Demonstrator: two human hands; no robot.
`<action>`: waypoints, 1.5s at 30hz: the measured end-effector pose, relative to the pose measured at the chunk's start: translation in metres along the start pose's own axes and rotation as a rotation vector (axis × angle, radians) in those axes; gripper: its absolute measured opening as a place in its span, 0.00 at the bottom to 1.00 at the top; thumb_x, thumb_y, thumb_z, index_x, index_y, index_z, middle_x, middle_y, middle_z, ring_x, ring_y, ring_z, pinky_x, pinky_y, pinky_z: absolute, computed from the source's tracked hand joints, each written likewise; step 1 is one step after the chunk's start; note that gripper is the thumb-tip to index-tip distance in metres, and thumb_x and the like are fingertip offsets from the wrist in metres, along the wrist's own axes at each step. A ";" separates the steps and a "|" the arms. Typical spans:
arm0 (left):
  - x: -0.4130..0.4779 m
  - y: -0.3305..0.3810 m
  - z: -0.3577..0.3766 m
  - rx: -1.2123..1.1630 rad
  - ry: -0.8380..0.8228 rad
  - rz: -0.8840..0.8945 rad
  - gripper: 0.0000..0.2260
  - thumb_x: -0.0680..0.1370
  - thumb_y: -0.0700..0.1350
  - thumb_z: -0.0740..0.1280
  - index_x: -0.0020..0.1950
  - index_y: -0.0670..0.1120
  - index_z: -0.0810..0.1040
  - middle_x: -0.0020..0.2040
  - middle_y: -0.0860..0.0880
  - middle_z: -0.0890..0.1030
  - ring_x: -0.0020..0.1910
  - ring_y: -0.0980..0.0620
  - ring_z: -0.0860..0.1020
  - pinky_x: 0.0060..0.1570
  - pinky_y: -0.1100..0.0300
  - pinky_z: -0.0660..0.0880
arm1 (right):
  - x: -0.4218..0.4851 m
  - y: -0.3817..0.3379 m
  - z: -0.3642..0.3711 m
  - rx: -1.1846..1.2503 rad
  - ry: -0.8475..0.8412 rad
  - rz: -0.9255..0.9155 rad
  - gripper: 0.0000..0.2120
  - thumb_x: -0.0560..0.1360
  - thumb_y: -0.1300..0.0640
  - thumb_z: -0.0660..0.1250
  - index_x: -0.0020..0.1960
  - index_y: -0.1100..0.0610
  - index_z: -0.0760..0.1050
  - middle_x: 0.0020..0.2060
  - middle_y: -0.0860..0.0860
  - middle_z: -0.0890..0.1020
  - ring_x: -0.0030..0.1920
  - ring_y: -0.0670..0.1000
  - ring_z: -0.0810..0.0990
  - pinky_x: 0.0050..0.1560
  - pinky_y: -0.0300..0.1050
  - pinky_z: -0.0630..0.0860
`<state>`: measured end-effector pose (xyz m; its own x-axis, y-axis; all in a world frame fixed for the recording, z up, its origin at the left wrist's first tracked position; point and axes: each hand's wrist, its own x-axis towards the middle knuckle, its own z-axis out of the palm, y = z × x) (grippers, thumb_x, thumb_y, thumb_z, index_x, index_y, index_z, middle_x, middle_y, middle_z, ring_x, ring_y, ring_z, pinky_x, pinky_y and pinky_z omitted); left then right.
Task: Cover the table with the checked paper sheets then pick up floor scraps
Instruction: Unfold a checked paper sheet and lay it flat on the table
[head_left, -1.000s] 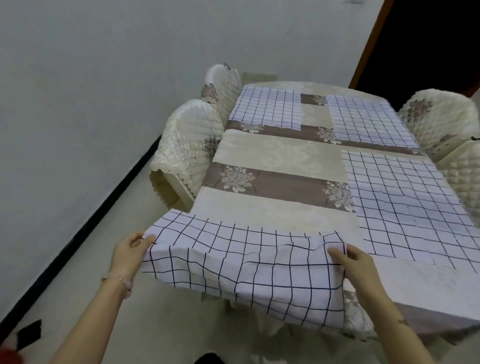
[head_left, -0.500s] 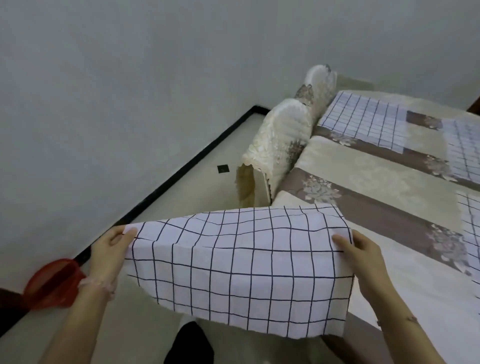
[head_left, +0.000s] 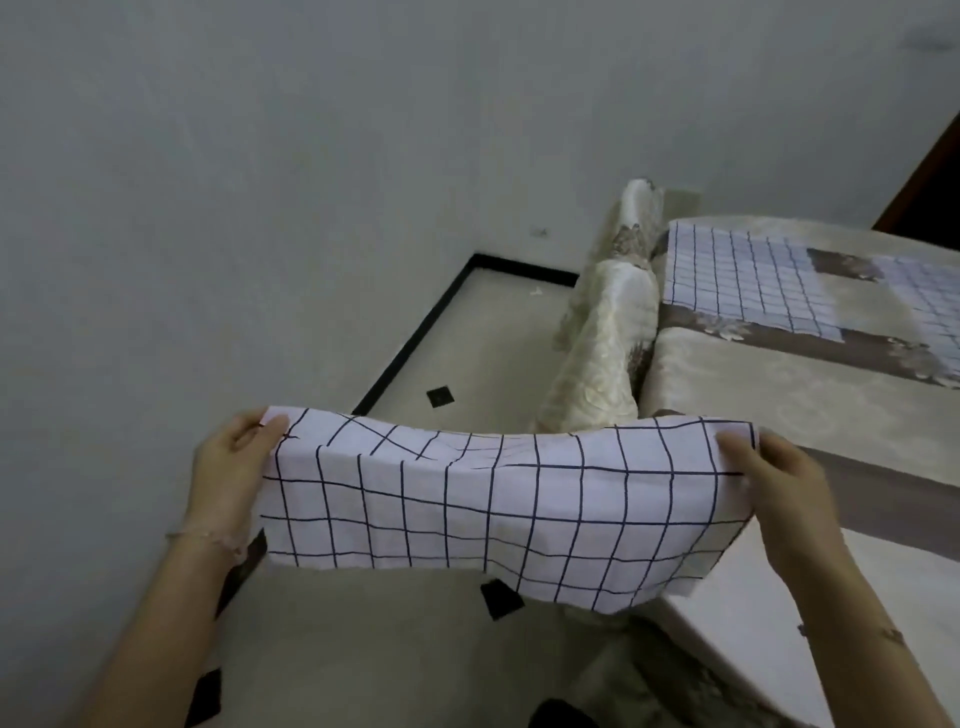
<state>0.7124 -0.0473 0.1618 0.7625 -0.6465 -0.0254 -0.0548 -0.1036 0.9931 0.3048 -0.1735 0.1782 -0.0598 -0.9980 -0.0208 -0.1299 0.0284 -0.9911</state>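
Note:
A white checked paper sheet (head_left: 498, 499) with dark grid lines hangs stretched between both hands, held in the air at the table's near left corner. My left hand (head_left: 228, 467) pinches its upper left corner and my right hand (head_left: 774, 478) grips its upper right corner. The table (head_left: 810, 415), under a beige and brown floral cloth, lies to the right. Another checked sheet (head_left: 737, 270) lies flat at the table's far end. Dark square scraps lie on the floor: one (head_left: 440, 397) beyond the sheet, one (head_left: 501, 598) just below it, one (head_left: 205, 696) by my left forearm.
Two chairs with quilted beige covers (head_left: 608, 353) stand along the table's left side. A grey wall with a black skirting line (head_left: 415, 338) runs along the left. A small white scrap (head_left: 535, 291) lies near the far wall. A dark doorway (head_left: 930, 187) shows at the upper right.
The view has swung left and the sheet has come off the table edge, lifted up and pulled taut between my hands. Both hands keep their hold on its corners.

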 end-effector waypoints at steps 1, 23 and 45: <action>0.016 0.008 0.005 -0.019 -0.018 0.018 0.08 0.77 0.42 0.65 0.54 0.45 0.78 0.44 0.51 0.81 0.42 0.55 0.77 0.43 0.62 0.73 | 0.006 -0.009 0.004 0.017 0.015 -0.017 0.07 0.76 0.61 0.65 0.41 0.54 0.80 0.38 0.53 0.82 0.38 0.50 0.79 0.41 0.46 0.73; 0.288 0.054 0.327 0.079 -0.636 0.101 0.05 0.77 0.42 0.64 0.49 0.42 0.78 0.42 0.48 0.80 0.42 0.51 0.77 0.40 0.62 0.72 | 0.207 0.008 0.014 0.004 0.562 0.121 0.07 0.76 0.59 0.64 0.51 0.60 0.79 0.41 0.56 0.83 0.39 0.54 0.80 0.38 0.43 0.76; 0.223 0.114 0.782 0.040 -1.677 0.278 0.18 0.76 0.44 0.66 0.65 0.41 0.73 0.59 0.47 0.77 0.60 0.50 0.74 0.61 0.59 0.67 | 0.202 -0.005 -0.032 0.109 1.637 0.304 0.22 0.77 0.66 0.60 0.66 0.47 0.67 0.48 0.51 0.79 0.42 0.46 0.77 0.35 0.39 0.73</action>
<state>0.3720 -0.7939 0.1799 -0.7385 -0.6738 0.0262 -0.0943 0.1417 0.9854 0.2616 -0.3733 0.1837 -0.9806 0.1541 -0.1212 0.1408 0.1232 -0.9823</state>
